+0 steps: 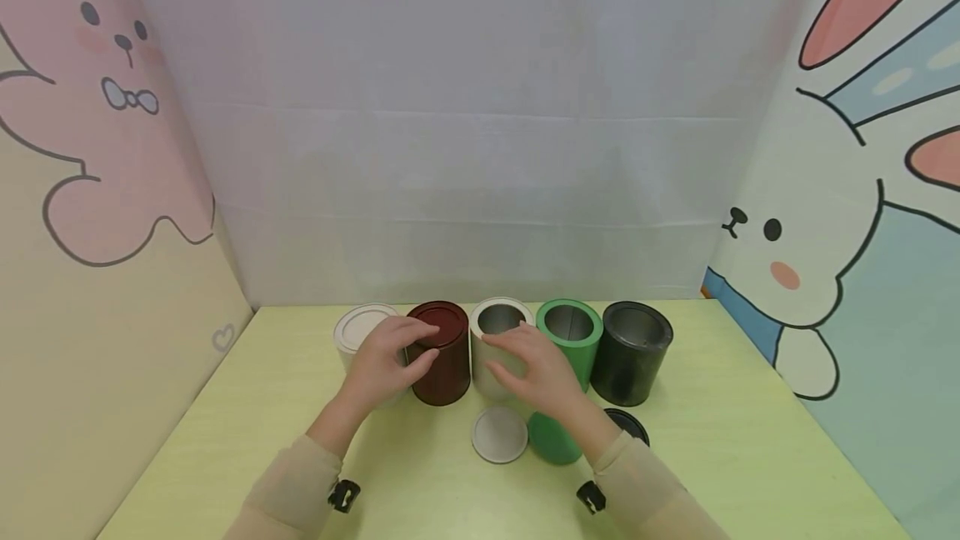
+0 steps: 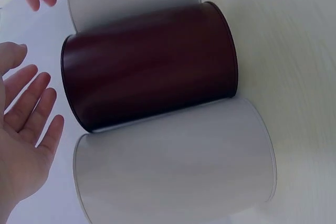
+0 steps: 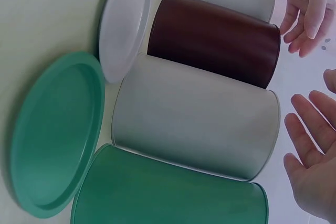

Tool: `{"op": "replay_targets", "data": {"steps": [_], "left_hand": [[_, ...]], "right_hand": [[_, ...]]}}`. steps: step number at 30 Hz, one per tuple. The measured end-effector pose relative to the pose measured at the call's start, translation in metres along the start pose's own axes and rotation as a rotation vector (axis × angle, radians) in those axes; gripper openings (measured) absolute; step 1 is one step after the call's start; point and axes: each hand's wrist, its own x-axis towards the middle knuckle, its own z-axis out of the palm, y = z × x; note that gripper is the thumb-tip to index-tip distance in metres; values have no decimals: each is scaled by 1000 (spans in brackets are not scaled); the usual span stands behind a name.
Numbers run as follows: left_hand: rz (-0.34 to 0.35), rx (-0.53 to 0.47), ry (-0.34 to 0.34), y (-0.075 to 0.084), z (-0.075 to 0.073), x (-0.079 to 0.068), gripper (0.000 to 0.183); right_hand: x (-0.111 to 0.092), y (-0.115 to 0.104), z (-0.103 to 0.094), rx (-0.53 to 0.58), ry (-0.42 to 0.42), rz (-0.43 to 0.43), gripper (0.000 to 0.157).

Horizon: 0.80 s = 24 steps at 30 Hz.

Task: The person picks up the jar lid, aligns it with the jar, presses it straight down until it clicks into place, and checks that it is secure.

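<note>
Over the dark red can (image 1: pixel 442 377), lid on, my left hand (image 1: pixel 386 361) hangs with fingers spread and nothing in its grasp. It also overlaps the lidded white can (image 1: pixel 356 332) at the row's left end. My right hand (image 1: pixel 540 369) is above the open white can (image 1: pixel 481 365), its fingers relaxed and holding nothing. Just right of it stands the open green can (image 1: pixel 588 357), partly behind that hand. In the left wrist view, the palm and fingers of my left hand (image 2: pixel 31 135) are near the cans' top ends, apart from them.
At the right end of the row stands an open black can (image 1: pixel 626 369). In front of the row lie a whitish lid (image 1: pixel 499 435), a green lid (image 1: pixel 553 440) and a black lid (image 1: pixel 628 423), the last two partly hidden by my right arm. A white curtain (image 1: pixel 480 148) hangs behind the table.
</note>
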Motion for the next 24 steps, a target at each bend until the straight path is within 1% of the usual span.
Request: {"op": "replay_targets", "data": {"steps": [5, 13, 18, 24], "left_hand": [[42, -14, -2, 8, 4, -1, 28], [65, -29, -34, 20, 13, -6, 30], [66, -16, -47, 28, 18, -11, 33], [67, -1, -88, 35, 25, -18, 35]], "right_hand": [[-8, -4, -8, 10, 18, -26, 37], [-23, -8, -19, 6, 14, -66, 41], [-33, -9, -22, -5, 0, -59, 43], [-44, -10, -25, -11, -35, -26, 44]]}}
